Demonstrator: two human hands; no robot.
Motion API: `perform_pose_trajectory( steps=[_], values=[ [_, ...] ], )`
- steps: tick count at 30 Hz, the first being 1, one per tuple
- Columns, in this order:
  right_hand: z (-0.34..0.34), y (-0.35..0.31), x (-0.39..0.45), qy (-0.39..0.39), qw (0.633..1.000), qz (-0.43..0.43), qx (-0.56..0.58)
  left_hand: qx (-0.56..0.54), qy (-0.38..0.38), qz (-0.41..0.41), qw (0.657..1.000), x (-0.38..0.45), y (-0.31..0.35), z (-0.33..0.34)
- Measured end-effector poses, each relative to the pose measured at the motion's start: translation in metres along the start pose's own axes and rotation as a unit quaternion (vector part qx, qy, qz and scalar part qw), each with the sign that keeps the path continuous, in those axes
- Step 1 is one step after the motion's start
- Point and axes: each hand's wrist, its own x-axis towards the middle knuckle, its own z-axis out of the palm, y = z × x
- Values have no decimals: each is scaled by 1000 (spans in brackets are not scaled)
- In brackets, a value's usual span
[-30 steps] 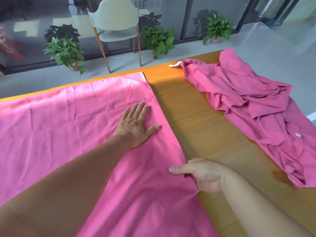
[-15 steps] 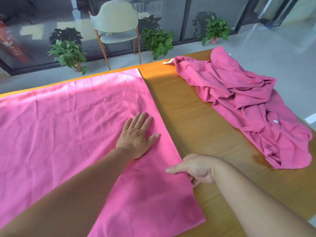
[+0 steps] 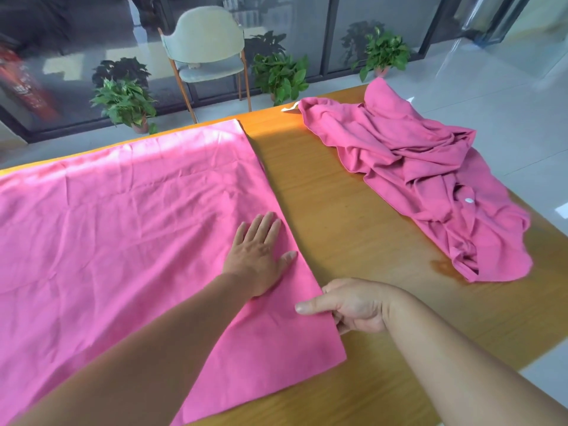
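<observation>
since the earlier frame, our hands have shifted nearer along the right edge of the pink sheet (image 3: 123, 241), which lies spread on the tabletop (image 3: 353, 216). our left hand (image 3: 258, 256) presses flat, fingers straight, to anchor it. our right hand (image 3: 353, 305) pinches the edge, likely to draw out slack. a crumpled cloth (image 3: 430, 179) lies well apart.

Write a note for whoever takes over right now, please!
Left hand: open, pressing flat on the bright pink rectangular cloth near its right edge.
Right hand: pinches that edge, thumb on top.
Cloth lies spread on the orange wooden table, with faint creases.
Done: spreading. Left: probably folding it, then the crumpled darker pink garment at the far right.
</observation>
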Motion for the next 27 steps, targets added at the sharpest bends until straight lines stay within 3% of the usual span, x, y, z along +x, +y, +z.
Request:
perform_pose_trajectory(
  steps=[5,7,11,16,19,24,27],
  values=[
    [-3,18,-17,-14,998,33,-49,1,-17,-10,1000,9,-2,2],
    [-3,22,-22,15,998,31,-45,-9,-18,-23,1000,6,3,-1],
    [1,27,-29,83,993,41,-78,-91,64,-3,994,-21,29,-4],
    [8,34,-31,151,981,40,-112,-42,9,17,999,-51,40,16],
    [11,38,-32,207,964,34,-165,-70,5,19,997,-55,39,12],
    [16,36,-35,295,912,53,-280,-90,41,6,995,-88,34,9],
    [32,24,-44,421,783,40,-456,-122,89,-5,989,-114,26,4]
  ],
)
